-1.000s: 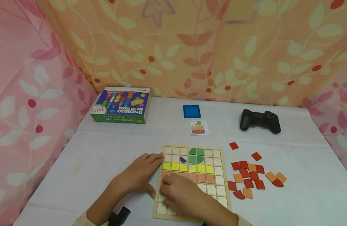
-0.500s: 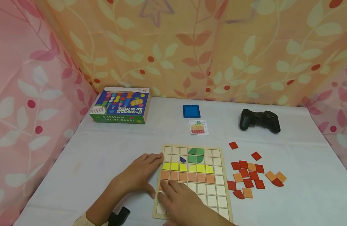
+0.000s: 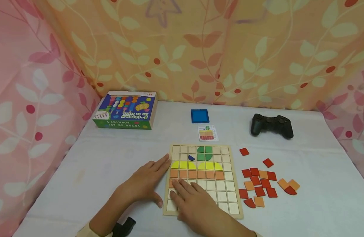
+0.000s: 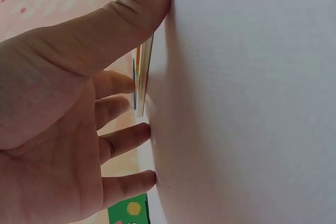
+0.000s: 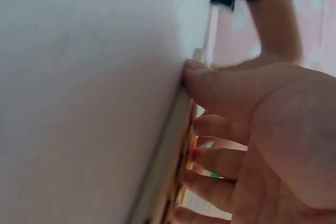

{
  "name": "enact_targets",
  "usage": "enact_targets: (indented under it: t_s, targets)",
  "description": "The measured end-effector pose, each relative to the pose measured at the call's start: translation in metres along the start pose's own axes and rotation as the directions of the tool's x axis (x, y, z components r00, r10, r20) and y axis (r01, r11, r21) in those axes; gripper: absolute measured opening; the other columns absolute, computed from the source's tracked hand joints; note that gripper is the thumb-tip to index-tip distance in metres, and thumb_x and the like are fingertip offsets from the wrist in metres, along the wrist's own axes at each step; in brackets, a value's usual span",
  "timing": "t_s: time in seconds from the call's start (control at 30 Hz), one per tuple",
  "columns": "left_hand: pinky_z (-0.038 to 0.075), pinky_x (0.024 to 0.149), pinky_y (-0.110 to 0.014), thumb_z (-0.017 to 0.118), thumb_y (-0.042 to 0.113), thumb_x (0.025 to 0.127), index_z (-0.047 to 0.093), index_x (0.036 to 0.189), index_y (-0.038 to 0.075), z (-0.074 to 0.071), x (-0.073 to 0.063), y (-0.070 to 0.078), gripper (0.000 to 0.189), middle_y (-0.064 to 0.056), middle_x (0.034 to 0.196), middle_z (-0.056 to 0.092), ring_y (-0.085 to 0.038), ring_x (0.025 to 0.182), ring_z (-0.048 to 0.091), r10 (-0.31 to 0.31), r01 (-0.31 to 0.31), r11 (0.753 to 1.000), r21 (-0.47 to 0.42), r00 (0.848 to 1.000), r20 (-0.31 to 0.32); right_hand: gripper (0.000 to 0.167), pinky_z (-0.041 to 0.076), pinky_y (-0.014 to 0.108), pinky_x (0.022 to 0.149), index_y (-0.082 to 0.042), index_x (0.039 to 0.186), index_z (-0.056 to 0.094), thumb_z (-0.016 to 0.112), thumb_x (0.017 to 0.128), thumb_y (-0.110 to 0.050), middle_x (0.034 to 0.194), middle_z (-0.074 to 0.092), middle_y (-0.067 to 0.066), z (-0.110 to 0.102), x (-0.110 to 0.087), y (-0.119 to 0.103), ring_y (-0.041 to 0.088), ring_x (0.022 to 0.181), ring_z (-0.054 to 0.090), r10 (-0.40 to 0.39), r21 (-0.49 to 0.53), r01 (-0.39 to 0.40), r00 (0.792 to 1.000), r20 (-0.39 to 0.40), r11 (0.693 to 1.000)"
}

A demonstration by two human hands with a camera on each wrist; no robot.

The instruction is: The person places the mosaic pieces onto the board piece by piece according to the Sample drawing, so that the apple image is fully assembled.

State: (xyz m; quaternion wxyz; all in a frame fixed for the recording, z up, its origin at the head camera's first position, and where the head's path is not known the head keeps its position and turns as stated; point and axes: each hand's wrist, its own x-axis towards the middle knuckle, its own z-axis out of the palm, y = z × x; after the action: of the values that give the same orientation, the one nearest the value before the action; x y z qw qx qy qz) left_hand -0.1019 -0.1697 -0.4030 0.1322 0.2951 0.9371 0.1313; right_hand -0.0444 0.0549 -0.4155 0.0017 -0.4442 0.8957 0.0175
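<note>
A wooden grid board (image 3: 231, 197) lies flat on the white cloth. It holds green tiles (image 3: 208, 149), a small blue half-round tile (image 3: 191, 158), a row of yellow tiles (image 3: 183, 165) and a row of orange tiles (image 3: 201, 174). One more orange tile (image 3: 171, 183) starts the row below, partly covered by fingertips. My right hand (image 3: 196, 204) rests on the board's lower left part with fingers fairly straight; in the right wrist view its thumb (image 5: 202, 80) lies at the board's edge. My left hand (image 3: 144, 181) is spread along the left edge, fingertips touching or very near it.
Loose red tiles (image 3: 259, 191) and orange tiles (image 3: 259, 201) lie right of the board. Behind it are a pattern card (image 3: 207, 133) and a blue square tray (image 3: 200, 116). A game controller (image 3: 271, 125) stands back right, a bead-set box (image 3: 125, 110) back left.
The board has slid forward, away from me, under my right hand. Earlier, the right fingers were bent over the left end of the lower row; they have since straightened. My left hand has barely moved.
</note>
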Motion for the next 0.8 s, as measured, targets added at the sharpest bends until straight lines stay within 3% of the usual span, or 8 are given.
enact_targets:
  t_s: [0.17,0.4,0.47,0.57,0.67,0.8]
  targets:
    - [0.042,0.106,-0.047,0.093,0.055,0.050,0.034,0.156,0.006,0.000,0.002,-0.001,0.131,-0.010,0.164,0.025,-0.029,0.128,0.045,-0.005,0.005,1.000,0.006,1.000,0.012,0.062,0.040,0.046,0.109,-0.013,0.142,0.057,0.071,0.091,-0.045,0.156,0.041,0.010,0.001,0.003,0.010,0.026,0.143,0.038,0.029,0.014,-0.029,0.999,-0.032,0.999]
    - [0.041,0.106,-0.048,0.091,0.059,0.051,0.035,0.156,0.005,0.003,0.001,-0.005,0.130,-0.010,0.162,0.030,-0.030,0.131,0.044,0.008,-0.008,1.000,0.009,1.000,0.007,0.060,0.037,0.052,0.110,-0.019,0.142,0.057,0.075,0.089,-0.041,0.157,0.039,0.006,-0.004,0.001,0.015,0.029,0.144,0.035,0.043,0.130,-0.047,0.999,0.031,0.990]
    - [0.039,0.108,-0.049,0.088,0.063,0.055,0.034,0.156,0.006,0.003,0.000,-0.005,0.128,-0.009,0.162,0.030,-0.032,0.134,0.042,0.006,-0.006,1.000,-0.007,1.000,0.012,0.061,0.035,0.053,0.111,-0.021,0.142,0.057,0.076,0.088,-0.040,0.157,0.040,0.005,-0.010,-0.006,0.021,0.030,0.144,0.034,0.046,0.216,-0.060,0.997,0.070,0.975]
    - [0.036,0.110,-0.051,0.082,0.071,0.060,0.033,0.157,0.007,0.005,-0.001,-0.005,0.126,-0.008,0.162,0.030,-0.034,0.138,0.038,-0.004,0.004,1.000,-0.024,1.000,0.024,0.059,0.035,0.052,0.111,-0.022,0.141,0.058,0.077,0.088,-0.038,0.155,0.043,0.004,-0.023,-0.023,0.034,0.029,0.144,0.035,0.092,0.354,-0.129,0.988,0.120,0.926]
    - [0.033,0.112,-0.051,0.077,0.076,0.062,0.032,0.157,0.008,0.006,-0.001,-0.003,0.126,-0.007,0.163,0.028,-0.034,0.140,0.035,-0.012,0.013,1.000,-0.019,0.999,0.032,0.052,0.045,0.050,0.104,-0.021,0.134,0.063,0.079,0.087,-0.033,0.145,0.053,0.004,-0.032,-0.045,0.051,0.027,0.133,0.048,0.215,0.412,-0.258,0.965,0.147,0.874]
    - [0.031,0.112,-0.054,0.081,0.073,0.060,0.032,0.157,0.007,0.006,0.000,0.000,0.128,-0.008,0.163,0.028,-0.036,0.142,0.034,-0.023,0.024,1.000,-0.006,0.999,0.031,0.037,0.055,0.037,0.085,-0.022,0.116,0.072,0.084,0.081,-0.024,0.114,0.063,-0.007,-0.033,-0.078,0.073,0.015,0.103,0.057,0.418,0.416,-0.471,0.882,0.218,0.778]
